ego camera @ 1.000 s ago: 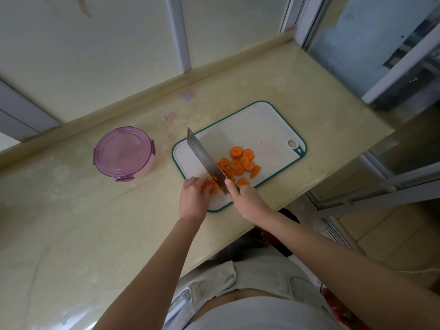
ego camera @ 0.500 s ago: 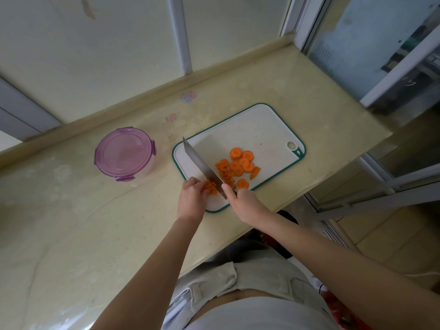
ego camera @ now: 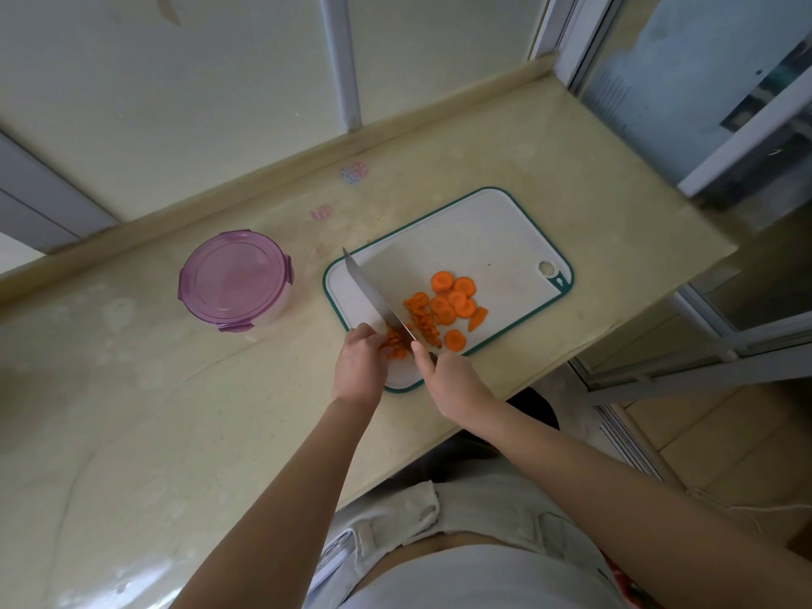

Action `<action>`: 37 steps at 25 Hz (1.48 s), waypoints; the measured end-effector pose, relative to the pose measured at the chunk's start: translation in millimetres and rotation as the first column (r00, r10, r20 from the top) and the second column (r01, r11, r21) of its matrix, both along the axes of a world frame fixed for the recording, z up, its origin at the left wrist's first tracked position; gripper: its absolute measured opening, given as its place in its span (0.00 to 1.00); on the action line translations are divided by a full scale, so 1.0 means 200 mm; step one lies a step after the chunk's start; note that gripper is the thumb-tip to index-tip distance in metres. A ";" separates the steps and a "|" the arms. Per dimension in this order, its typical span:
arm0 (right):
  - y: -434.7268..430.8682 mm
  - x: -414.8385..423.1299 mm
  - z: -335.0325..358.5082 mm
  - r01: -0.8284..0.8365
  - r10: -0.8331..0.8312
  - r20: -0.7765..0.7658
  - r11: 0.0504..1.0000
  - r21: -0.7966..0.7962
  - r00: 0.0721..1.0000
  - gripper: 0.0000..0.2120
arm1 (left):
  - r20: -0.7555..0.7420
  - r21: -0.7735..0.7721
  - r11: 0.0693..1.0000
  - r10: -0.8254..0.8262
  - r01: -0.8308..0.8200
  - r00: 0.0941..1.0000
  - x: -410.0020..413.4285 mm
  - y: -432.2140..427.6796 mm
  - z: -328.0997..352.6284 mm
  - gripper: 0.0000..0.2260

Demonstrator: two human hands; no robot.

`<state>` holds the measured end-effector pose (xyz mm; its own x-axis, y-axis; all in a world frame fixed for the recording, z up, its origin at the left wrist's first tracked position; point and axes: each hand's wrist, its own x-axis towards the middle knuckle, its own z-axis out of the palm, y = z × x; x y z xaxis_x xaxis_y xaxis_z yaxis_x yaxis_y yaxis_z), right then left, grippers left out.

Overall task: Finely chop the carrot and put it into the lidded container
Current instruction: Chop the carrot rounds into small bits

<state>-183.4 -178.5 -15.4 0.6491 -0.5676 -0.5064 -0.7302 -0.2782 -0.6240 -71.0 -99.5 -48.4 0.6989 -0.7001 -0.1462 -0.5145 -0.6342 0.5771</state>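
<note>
Right hand [ego camera: 444, 373] is gripping the knife [ego camera: 373, 296], blade lying lower than a second ago; left hand [ego camera: 358, 367] is holding carrot pieces [ego camera: 397, 350] at the cutting board's [ego camera: 483, 239] near edge, its far half bare; closed lidded container [ego camera: 235, 279] sitting apart, leftward.

Soft dim daylight, faint sheen on countertop [ego camera: 175, 410], wide-angle bending at edges

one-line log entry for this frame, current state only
phase: chopping | right hand: grips knife | left hand: holds carrot pieces at blade | slices: on cutting board | container: lid on
</note>
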 end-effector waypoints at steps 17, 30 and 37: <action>0.01 -0.03 0.03 0.083 -0.090 0.085 0.993 0.090 0.992 0.27 | -0.001 -0.025 0.999 0.049 -0.049 0.999 -0.01 0.00 0.02 0.08; 0.03 -0.03 0.04 0.102 -0.111 0.136 0.992 0.074 0.984 0.28 | -0.010 -0.011 0.999 0.037 -0.037 0.999 0.02 0.00 0.02 0.08; 0.02 0.00 0.01 0.069 -0.074 0.044 0.992 0.110 0.996 0.25 | 0.001 -0.039 0.999 0.030 -0.030 1.000 0.01 0.01 0.02 0.07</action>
<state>-183.9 -175.5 -13.6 0.6338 -0.5572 -0.5365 -0.7144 -0.1556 -0.6823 -69.1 -97.9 -44.5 0.7200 -0.6837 -0.1186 -0.4961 -0.6267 0.6010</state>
